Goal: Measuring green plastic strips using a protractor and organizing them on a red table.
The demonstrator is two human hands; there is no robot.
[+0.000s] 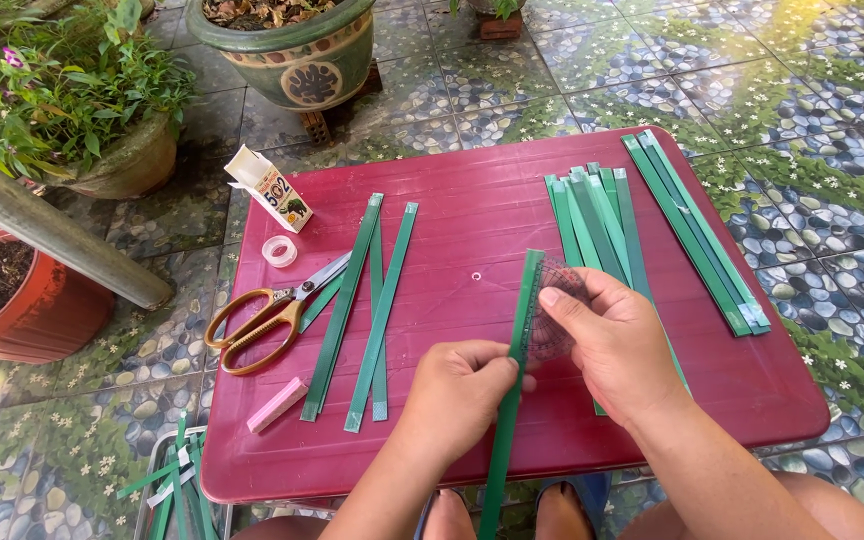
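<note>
Green strip (508,400): pinched by left hand (457,392).
Right hand (614,340): grips clear protractor (552,312) against strip, above red tabletop (472,220).

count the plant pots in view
4: green glazed pot top centre, stone pot with flowering plant top left, red pot at left edge, one barely visible at top edge.

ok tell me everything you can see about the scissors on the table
The scissors lie flat near the left side of the dark red plastic table. They have large looped handles of yellowish-orange colour pointing toward the table's left edge, and grey metal blades pointing up and right. The blades look slightly parted, with their tips against the nearest of the green strips. A small roll of clear tape sits just above them, apart. Neither hand touches them.
</note>
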